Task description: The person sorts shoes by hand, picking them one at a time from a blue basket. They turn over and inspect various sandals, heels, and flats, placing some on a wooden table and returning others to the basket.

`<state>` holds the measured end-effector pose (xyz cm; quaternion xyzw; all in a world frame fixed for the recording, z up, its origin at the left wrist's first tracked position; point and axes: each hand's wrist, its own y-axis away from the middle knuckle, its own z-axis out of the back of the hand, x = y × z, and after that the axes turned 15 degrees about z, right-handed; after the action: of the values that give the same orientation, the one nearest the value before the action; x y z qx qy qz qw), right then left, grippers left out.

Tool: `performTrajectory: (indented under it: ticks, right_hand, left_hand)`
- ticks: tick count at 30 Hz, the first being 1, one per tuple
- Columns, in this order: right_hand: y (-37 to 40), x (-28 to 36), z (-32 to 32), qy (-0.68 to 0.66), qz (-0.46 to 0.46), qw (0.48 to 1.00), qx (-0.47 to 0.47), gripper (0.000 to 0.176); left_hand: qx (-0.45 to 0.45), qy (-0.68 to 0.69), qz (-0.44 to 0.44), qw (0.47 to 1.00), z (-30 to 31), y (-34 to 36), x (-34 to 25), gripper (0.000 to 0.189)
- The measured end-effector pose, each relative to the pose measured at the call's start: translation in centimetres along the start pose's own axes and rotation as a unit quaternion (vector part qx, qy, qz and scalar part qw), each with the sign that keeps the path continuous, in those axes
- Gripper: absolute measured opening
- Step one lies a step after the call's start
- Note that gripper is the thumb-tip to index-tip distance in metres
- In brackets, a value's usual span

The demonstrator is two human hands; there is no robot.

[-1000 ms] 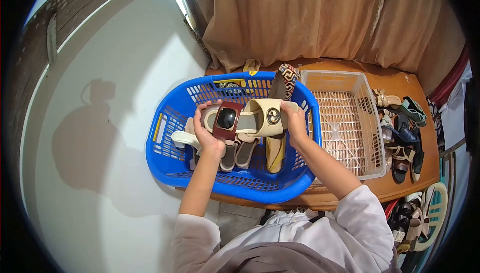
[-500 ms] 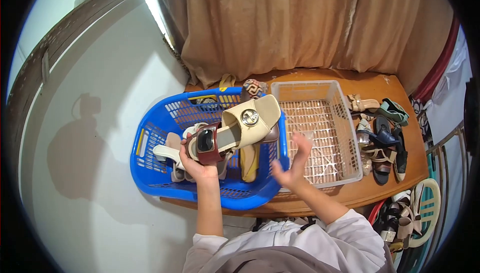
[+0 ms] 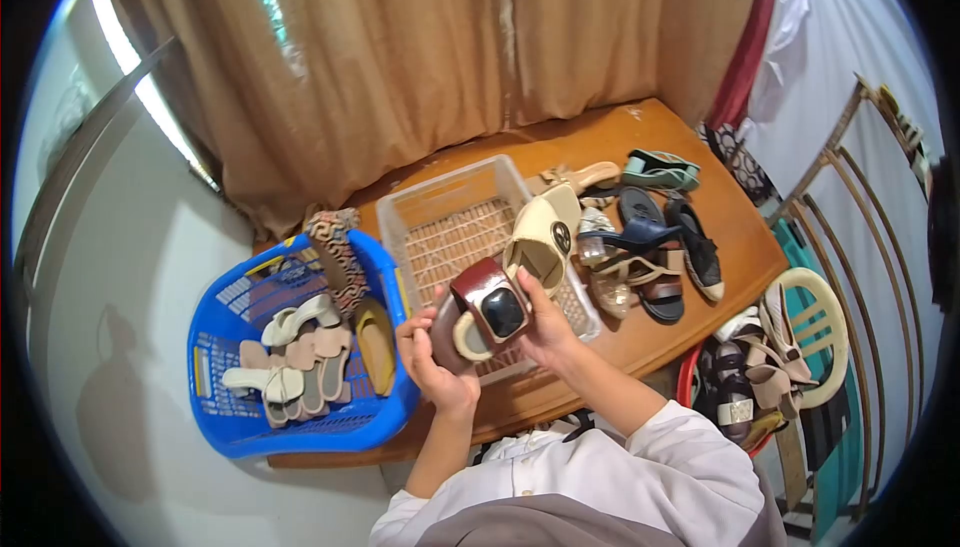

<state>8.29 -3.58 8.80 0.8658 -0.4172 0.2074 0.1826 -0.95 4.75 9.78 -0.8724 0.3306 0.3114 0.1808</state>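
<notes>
A maroon slide sandal (image 3: 478, 282) with a big black stone on its strap is held over the table's front part. My left hand (image 3: 440, 372) grips its sole from the left. A cream sandal (image 3: 537, 259) with a round metal emblem lies just beyond it, overlapping the clear plastic crate (image 3: 395, 212). My right hand (image 3: 547, 332) is closed at the cream sandal's near end, its thumb up between the two sandals; its other fingers are partly hidden. At left, the blue basket (image 3: 290, 442) contains white sandals (image 3: 300, 319), pink-beige sandals and a yellow shoe (image 3: 375, 347).
A patterned shoe (image 3: 338, 257) rests over the basket's back rim. Several sandals and shoes, among them a dark blue sandal (image 3: 640, 232) and a mint-strapped sandal (image 3: 662, 171), lie on the wooden table (image 3: 745, 257) at right. Another container of shoes stands by a cream plastic chair (image 3: 830, 322).
The view has turned right. Both sandals have moved from over the blue basket toward the clear crate. My right hand, open and empty before, has closed on the cream sandal.
</notes>
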Motion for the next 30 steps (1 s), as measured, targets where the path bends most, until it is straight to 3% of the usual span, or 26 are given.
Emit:
performTrajectory:
  ticks: [1,3,4,5,6,8,11,13,15,18,21,22,23,25,26,28,30]
  right_hand:
    - [0.1,1.8,1.4,0.006,-0.019,1.0,-0.011,0.043]
    - [1.1,5.1,2.2,0.152,0.031,0.987,-0.046,0.038]
    - [0.9,5.8,4.0,0.197,0.084,0.977,-0.015,0.038]
    - [0.7,6.4,5.8,0.242,0.135,0.961,0.016,0.039]
    - [1.1,7.2,6.0,0.286,0.176,0.942,-0.016,0.043]
    - [1.2,9.6,6.5,0.34,0.196,0.92,0.018,0.05]
    - [1.8,13.3,9.1,0.443,0.141,0.884,0.055,0.052]
    - [2.8,15.2,10.2,0.482,0.114,0.864,0.091,0.047]
    - [3.5,15.9,12.1,0.338,0.087,0.937,0.031,0.05]
    - [5.0,18.4,13.5,0.259,0.101,0.961,-0.011,0.046]
    - [5.2,21.0,16.6,0.235,0.115,0.963,-0.071,0.042]
    - [5.1,22.1,17.6,0.264,0.12,0.951,-0.108,0.041]
    - [4.5,23.2,19.8,0.293,0.156,0.94,-0.075,0.043]
    - [4.1,25.9,22.8,0.363,0.183,0.906,-0.114,0.046]
    - [3.6,27.3,25.0,0.396,0.183,0.889,-0.138,0.046]
    - [2.7,29.7,28.4,0.44,0.214,0.855,-0.169,0.055]
    - [1.8,32.1,31.0,0.456,0.181,0.839,-0.236,0.056]
  left_hand:
    - [0.03,-0.026,0.032,0.999,-0.1,0.0,0.7,0.015]
    - [0.036,-0.073,0.149,0.985,-1.0,0.0,1.8,0.031]
    - [0.062,-0.147,0.173,0.972,-1.7,0.1,2.6,0.038]
    - [0.087,-0.219,0.195,0.952,-2.3,0.3,3.4,0.046]
    - [0.123,-0.224,0.261,0.931,-2.7,0.6,4.4,0.052]
    - [0.193,-0.23,0.385,0.873,-3.2,1.1,6.6,0.063]
    - [0.212,-0.197,0.39,0.874,-5.0,2.0,9.6,0.071]
    - [0.225,-0.233,0.346,0.881,-5.7,2.7,12.0,0.074]
    - [0.245,-0.256,0.314,0.881,-6.4,3.3,14.4,0.076]
    - [0.298,-0.266,0.302,0.866,-7.3,3.9,17.7,0.075]
    - [0.32,-0.271,0.37,0.829,-8.0,4.4,19.9,0.071]
    - [0.326,-0.357,0.338,0.808,-8.0,4.4,19.7,0.064]
    - [0.326,-0.368,0.349,0.798,-7.7,4.3,19.6,0.062]
    - [0.327,-0.393,0.371,0.775,-6.6,4.1,19.3,0.058]
    - [0.314,-0.411,0.378,0.767,-6.0,4.1,19.1,0.048]
    - [0.306,-0.416,0.381,0.767,-4.9,3.9,18.6,0.041]
    - [0.289,-0.424,0.367,0.776,-4.8,3.9,18.1,0.031]
